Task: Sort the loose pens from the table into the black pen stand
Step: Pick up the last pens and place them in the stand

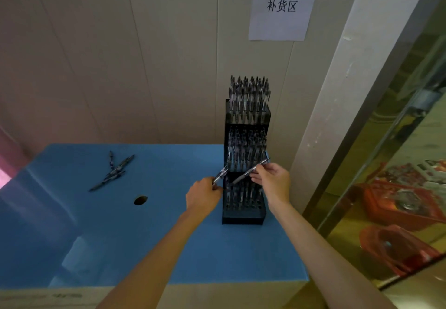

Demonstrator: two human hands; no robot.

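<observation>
A tall black pen stand with three tiers rises at the right side of the blue table. Its upper two tiers are packed with pens; the lowest tier holds several. My right hand pinches a dark pen slanted across the lowest tier, tip down to the left. My left hand grips another pen just left of the stand. Several loose pens lie in a small pile at the table's far left.
A round dark hole sits in the tabletop between the pile and my left hand. A paper sign hangs on the panelled wall behind. A glass partition with red reflections stands to the right of the table.
</observation>
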